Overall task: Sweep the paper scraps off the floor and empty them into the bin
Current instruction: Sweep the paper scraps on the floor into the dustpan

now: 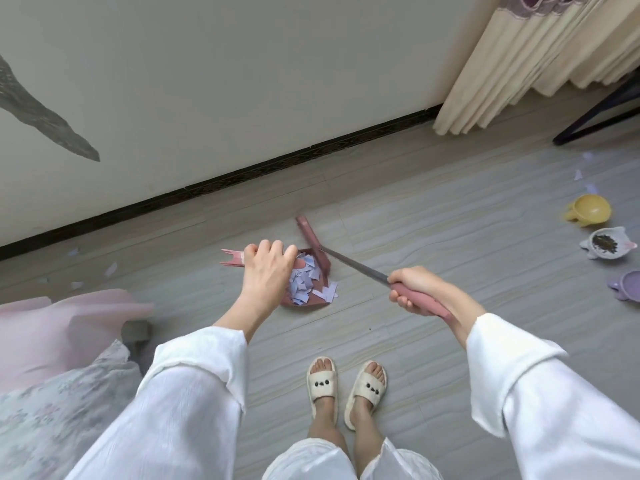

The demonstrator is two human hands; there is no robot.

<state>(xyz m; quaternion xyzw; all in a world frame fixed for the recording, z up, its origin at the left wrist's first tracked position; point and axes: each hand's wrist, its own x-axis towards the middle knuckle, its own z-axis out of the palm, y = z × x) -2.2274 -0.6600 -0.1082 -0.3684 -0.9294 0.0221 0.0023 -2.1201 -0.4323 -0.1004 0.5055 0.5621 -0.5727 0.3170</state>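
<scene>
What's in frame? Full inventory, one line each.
dustpan: 1, pink, floor centre, holding scraps
broom: 1, pink, head at dustpan
scraps: many, white and blue, mostly in dustpan; a few loose far left and far right
cup: 1, yellow, floor right
bowl: 1, white, dark contents, right
dish: 1, purple, right edge
curtain: 1, cream, top right
slippers: 2, cream, bottom centre
left hand: grips dustpan handle
right hand: grips broom handle

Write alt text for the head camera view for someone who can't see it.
Seen from above, a person's right hand grips a pink broom, pushing paper scraps into a pink dustpan held by the left hand. More scraps lie near the wall.
</scene>
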